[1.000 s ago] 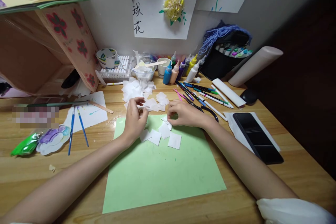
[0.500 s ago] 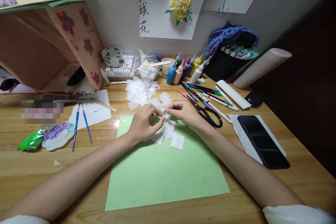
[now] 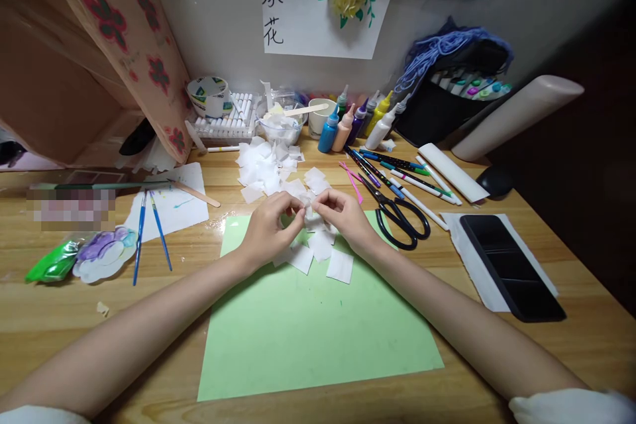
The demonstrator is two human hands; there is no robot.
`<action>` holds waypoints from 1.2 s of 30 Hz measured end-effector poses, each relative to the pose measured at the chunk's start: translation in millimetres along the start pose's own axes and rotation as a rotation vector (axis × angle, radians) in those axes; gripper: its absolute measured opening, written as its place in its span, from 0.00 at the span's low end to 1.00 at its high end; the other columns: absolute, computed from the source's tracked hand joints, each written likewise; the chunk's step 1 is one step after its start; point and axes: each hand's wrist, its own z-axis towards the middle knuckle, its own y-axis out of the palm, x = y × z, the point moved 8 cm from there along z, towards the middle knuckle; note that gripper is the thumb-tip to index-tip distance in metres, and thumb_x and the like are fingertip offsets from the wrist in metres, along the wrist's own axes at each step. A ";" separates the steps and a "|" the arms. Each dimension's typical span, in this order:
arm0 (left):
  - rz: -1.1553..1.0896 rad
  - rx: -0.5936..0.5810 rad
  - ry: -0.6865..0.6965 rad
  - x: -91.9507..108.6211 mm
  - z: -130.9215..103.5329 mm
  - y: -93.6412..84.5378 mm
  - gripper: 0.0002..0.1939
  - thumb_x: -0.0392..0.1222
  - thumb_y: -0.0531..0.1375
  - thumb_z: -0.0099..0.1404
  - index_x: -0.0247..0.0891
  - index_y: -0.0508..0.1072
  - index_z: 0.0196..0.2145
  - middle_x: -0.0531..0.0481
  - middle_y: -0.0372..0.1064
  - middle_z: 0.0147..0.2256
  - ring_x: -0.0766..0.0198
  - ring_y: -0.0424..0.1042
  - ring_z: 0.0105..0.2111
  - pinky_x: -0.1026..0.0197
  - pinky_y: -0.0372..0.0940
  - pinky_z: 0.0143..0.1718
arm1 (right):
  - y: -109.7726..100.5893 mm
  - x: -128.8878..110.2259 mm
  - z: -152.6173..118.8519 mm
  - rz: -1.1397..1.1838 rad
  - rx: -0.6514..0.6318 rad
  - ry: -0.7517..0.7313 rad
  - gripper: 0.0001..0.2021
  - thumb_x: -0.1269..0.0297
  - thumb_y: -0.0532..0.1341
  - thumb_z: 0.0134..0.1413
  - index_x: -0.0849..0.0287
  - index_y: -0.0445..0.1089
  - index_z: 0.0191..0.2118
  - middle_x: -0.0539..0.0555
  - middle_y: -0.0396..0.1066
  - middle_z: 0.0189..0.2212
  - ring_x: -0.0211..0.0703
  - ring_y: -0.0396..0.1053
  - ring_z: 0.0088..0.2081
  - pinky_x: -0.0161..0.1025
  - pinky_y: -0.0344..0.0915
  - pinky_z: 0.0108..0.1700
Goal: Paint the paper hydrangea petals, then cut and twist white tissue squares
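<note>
Between its fingertips my left hand [image 3: 275, 222] pinches a small piece of thin white paper [image 3: 309, 204]. From the other side, the thumb and forefinger of my right hand [image 3: 344, 215] close on the same piece. Both hands are over the top edge of a green sheet [image 3: 318, 338]. Several loose white paper squares [image 3: 340, 266] lie on that sheet under and beside my hands. Just beyond them is a larger heap of white paper squares [image 3: 263, 165]. How the held piece is folded is mostly hidden by my fingers.
Black scissors [image 3: 397, 215] and several pens [image 3: 422, 175] lie to the right, then a black phone [image 3: 509, 268]. Paint bottles [image 3: 342, 127] stand at the back near a clear bowl [image 3: 281, 126]. Brushes [image 3: 140, 235] and a paint-stained palette [image 3: 106, 255] are on the left.
The camera view has tilted down and shifted slightly. My right hand has drawn its fingertips closer to my left hand's around the paper piece.
</note>
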 end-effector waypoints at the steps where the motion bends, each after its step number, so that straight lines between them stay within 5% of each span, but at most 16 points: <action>1: -0.005 0.005 -0.008 -1.2 0.0 -0.4 0.04 0.37 0.55 0.62 0.38 0.67 0.29 0.52 0.64 0.27 0.66 0.63 0.28 0.63 0.57 0.30 | -1.6 -3.1 -1.8 -0.021 0.029 -0.054 0.06 0.63 0.62 0.46 0.59 0.66 0.27 0.48 0.63 0.23 0.35 0.60 0.26 0.34 0.59 0.29; 5: -0.026 0.021 -0.041 -6.6 -0.5 -1.3 0.05 0.37 0.55 0.62 0.37 0.67 0.29 0.53 0.64 0.26 0.67 0.63 0.28 0.63 0.57 0.30 | -4.9 -18.5 -13.2 -0.195 0.133 -0.262 0.03 0.67 0.60 0.50 0.58 0.67 0.33 0.51 0.65 0.30 0.37 0.64 0.31 0.36 0.62 0.33; 11: -0.048 0.019 -0.060 -10.3 -0.7 -0.3 0.04 0.36 0.55 0.62 0.37 0.69 0.30 0.52 0.66 0.27 0.67 0.63 0.28 0.64 0.57 0.28 | 2.1 -32.5 -21.2 -0.378 0.121 -0.425 0.04 0.70 0.60 0.51 0.57 0.69 0.34 0.52 0.68 0.31 0.39 0.65 0.32 0.38 0.64 0.34; 36: 0.030 0.016 0.015 2.7 0.3 -1.8 0.04 0.34 0.56 0.59 0.37 0.67 0.27 0.54 0.63 0.24 0.68 0.60 0.26 0.64 0.56 0.28 | 2.9 -31.7 -23.0 -0.359 0.119 -0.431 0.03 0.71 0.60 0.51 0.58 0.70 0.30 0.51 0.70 0.27 0.38 0.66 0.30 0.37 0.65 0.32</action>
